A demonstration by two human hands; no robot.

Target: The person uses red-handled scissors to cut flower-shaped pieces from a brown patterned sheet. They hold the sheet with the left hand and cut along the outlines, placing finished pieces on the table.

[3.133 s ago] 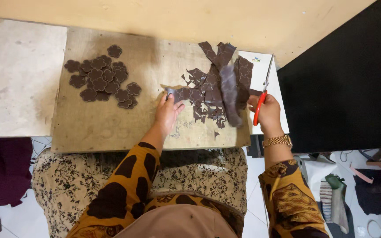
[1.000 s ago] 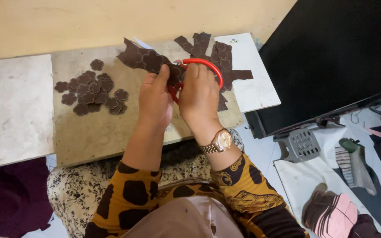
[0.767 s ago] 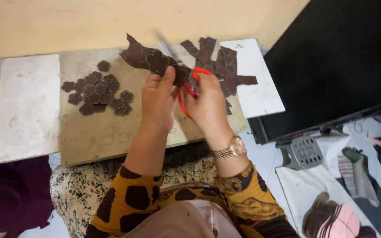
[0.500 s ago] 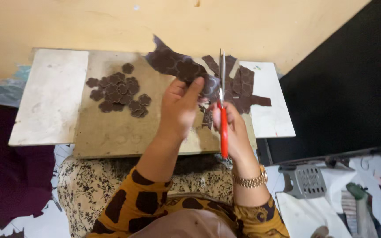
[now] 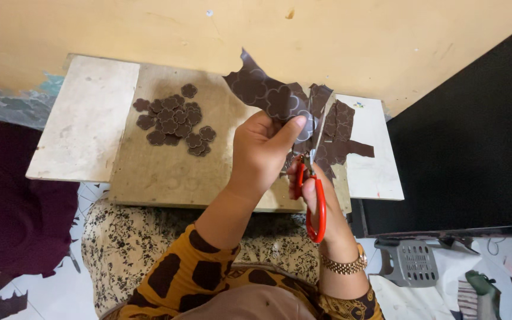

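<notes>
My left hand (image 5: 265, 151) holds up a brown sheet (image 5: 268, 95) printed with flower outlines, thumb pressed on its right edge. My right hand (image 5: 318, 195) grips red-handled scissors (image 5: 314, 195), whose blades point up and meet the sheet's edge beside my left thumb. Both hands hover above the front of a brown wooden board (image 5: 167, 172). A pile of cut brown flower shapes (image 5: 174, 118) lies on the board's left part. Brown offcuts (image 5: 342, 139) lie on the right, behind the scissors.
The board rests on a low white table (image 5: 84, 124) against a yellow wall (image 5: 327, 35). A large black panel (image 5: 475, 148) stands at the right. A dark maroon cloth (image 5: 13, 225) lies left, and a grey plastic stool (image 5: 413, 261) and clothes lie on the floor at the right.
My left hand lifted the brown sheet off the table, and my right hand brought the scissors up to it. The scissors have turned from sideways to pointing up at the sheet's edge.
</notes>
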